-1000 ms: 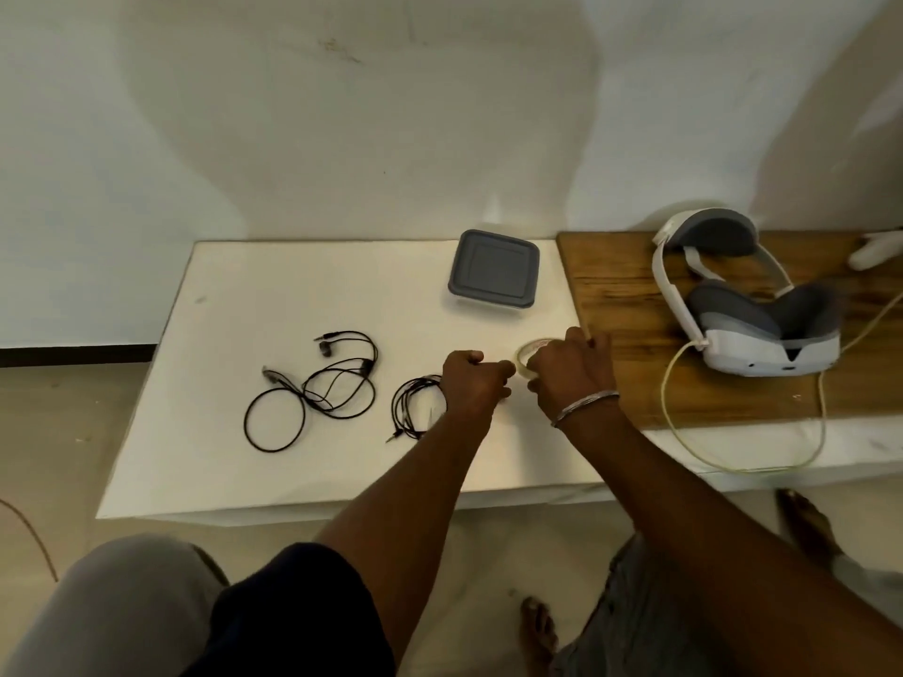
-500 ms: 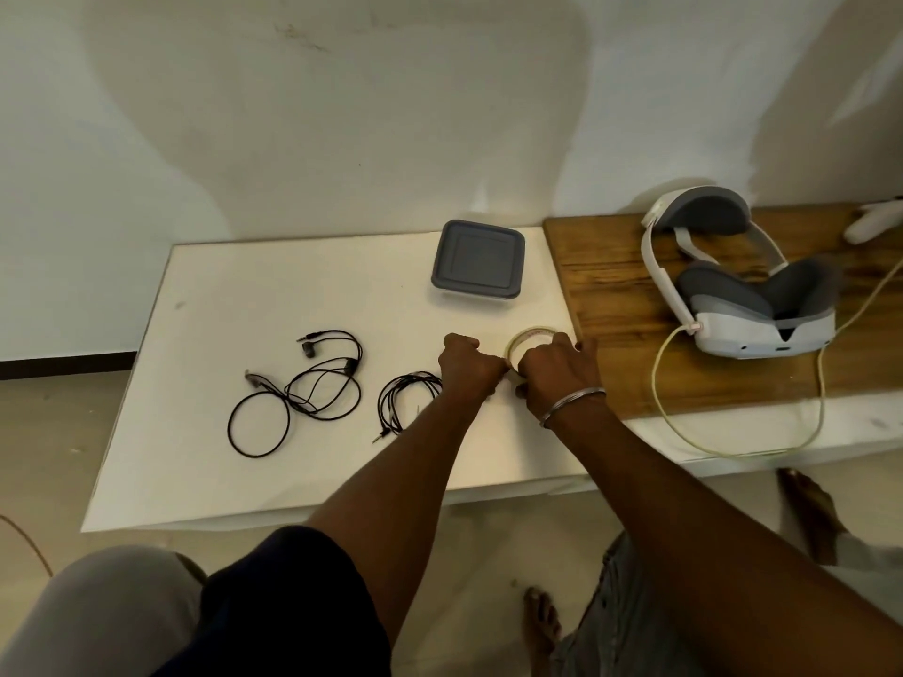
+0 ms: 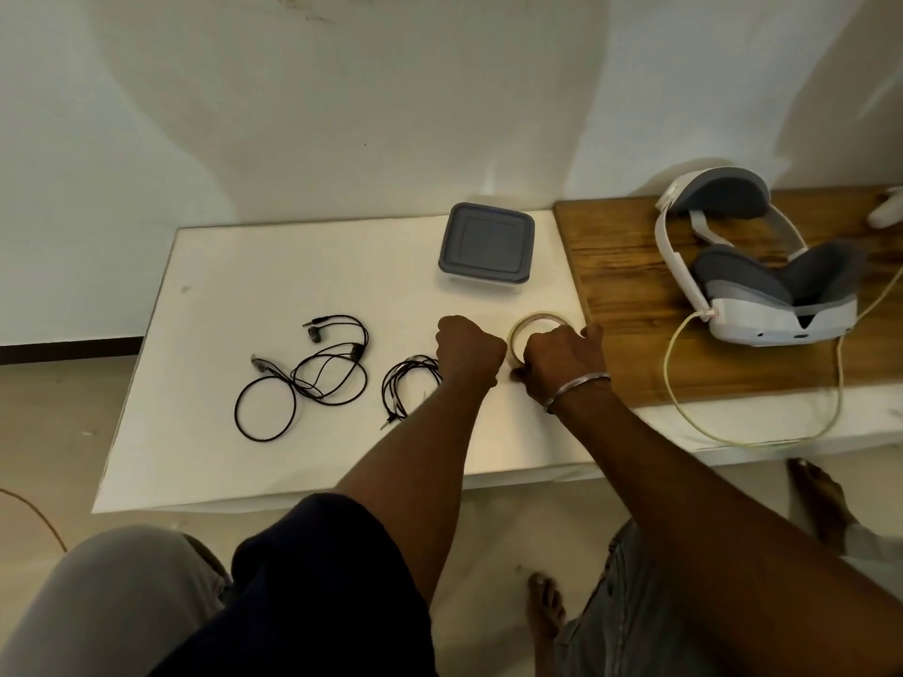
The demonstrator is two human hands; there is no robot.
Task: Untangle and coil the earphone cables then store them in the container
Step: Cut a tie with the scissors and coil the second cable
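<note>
Two black earphone cables lie on the white table (image 3: pixel 220 461). A loose tangled earphone cable (image 3: pixel 312 373) is at the left. A small coiled earphone cable (image 3: pixel 408 386) lies just left of my left wrist. The container (image 3: pixel 486 249), with its grey lid on, stands at the back. My left hand (image 3: pixel 469 351) is a closed fist right beside a roll of clear tape (image 3: pixel 535 327); what its fingertips pinch is hidden. My right hand (image 3: pixel 562 364) grips the near side of the tape roll. Neither hand touches a cable.
A wooden board (image 3: pixel 635 310) covers the table's right part. On it lie a white and grey headset (image 3: pixel 762 290) and its pale cable (image 3: pixel 762 439), which loops over the front edge. A bare foot (image 3: pixel 545 603) is on the floor below.
Both hands stay at the tape roll with only small shifts. The cables and the container have not moved.
</note>
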